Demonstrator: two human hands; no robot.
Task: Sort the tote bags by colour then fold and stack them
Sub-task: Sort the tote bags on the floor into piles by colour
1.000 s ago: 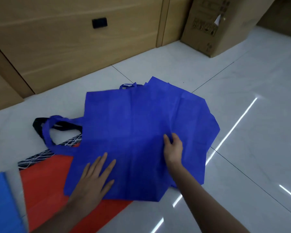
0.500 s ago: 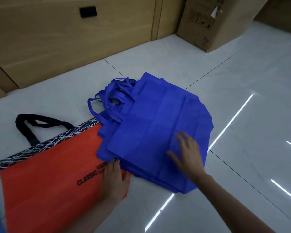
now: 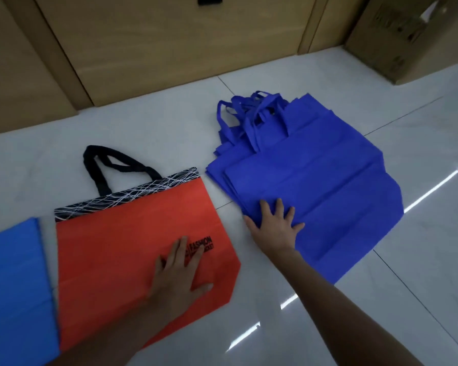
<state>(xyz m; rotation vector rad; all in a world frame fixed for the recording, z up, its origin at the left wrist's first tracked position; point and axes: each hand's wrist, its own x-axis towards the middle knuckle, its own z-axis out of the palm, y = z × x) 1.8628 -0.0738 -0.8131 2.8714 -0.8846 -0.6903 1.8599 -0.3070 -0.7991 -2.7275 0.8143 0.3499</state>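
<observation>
Sky-blue fabric, a flat bag (image 3: 13, 286), lies at the far left, well left of the left hand (image 3: 177, 280). That hand rests flat, fingers straight and slightly spread, on the orange-red tote bag (image 3: 111, 254). Its fingertips partly cover black printed lettering, and the black handles (image 3: 109, 165) lie beyond them. The right hand (image 3: 274, 225), fingers straight and splayed, presses the near left corner of the stack of royal-blue tote bags (image 3: 323, 186), which spreads beyond and right of its fingertips on the white tiled floor (image 3: 421, 260).
</observation>
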